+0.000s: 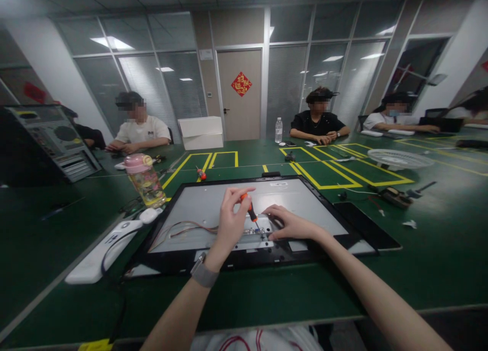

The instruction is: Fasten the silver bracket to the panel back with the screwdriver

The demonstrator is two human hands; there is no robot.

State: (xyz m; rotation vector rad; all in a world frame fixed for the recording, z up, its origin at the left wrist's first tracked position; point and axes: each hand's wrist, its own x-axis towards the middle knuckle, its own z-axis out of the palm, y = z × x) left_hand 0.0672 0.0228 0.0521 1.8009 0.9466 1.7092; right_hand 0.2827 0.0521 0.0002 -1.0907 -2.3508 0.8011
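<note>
A flat display panel (305,193) with a black frame and a grey metal back lies on the green table before me. My left hand (232,216), with a watch at the wrist, grips the orange and black handle of a screwdriver (251,212). The screwdriver is tilted, and its tip points down at a small metal bracket with a circuit board (259,231). Beside the tip, my right hand (285,222) rests on the bracket with thumb and fingers apart, steadying its right side. Thin wires (190,224) run left from the board across the panel.
A white power strip (102,249) and a pink-lidded bottle (145,181) stand left of the panel. A black slab (366,224) lies at its right. A computer tower (53,142) is far left, and several people sit across the table (247,300).
</note>
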